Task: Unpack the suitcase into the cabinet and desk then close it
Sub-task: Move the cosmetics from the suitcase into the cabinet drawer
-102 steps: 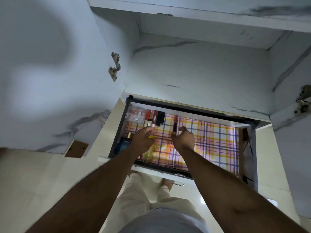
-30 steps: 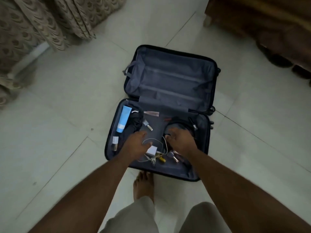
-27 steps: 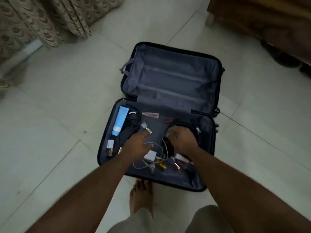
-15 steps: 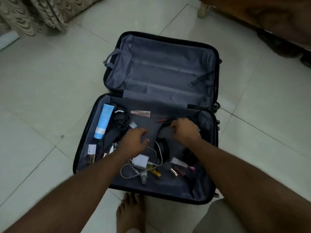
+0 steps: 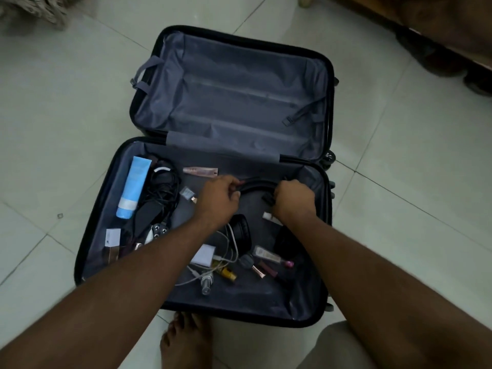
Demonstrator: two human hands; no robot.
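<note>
A black suitcase (image 5: 306,319) lies open on the tiled floor, its far half bare grey lining. In the near half, black headphones (image 5: 257,183) lie with their ear cups toward me. My left hand (image 5: 219,199) and my right hand (image 5: 292,199) each grip one end of the headband arch. Around them lie a blue tube (image 5: 133,186), a tangle of black cables (image 5: 162,190), a white charger with cable (image 5: 203,255), a small pink tube (image 5: 201,170) and several small cosmetics (image 5: 266,258).
Pale floor tiles (image 5: 66,107) surround the case. Dark wooden furniture (image 5: 439,25) stands at the top right, patterned curtain fabric (image 5: 34,8) at the top left. My bare foot (image 5: 186,342) is just in front of the suitcase's near edge.
I went from the cabinet drawer to the suitcase on the floor. Over the last second both hands moved away from me across the case and took hold of the headphones' band.
</note>
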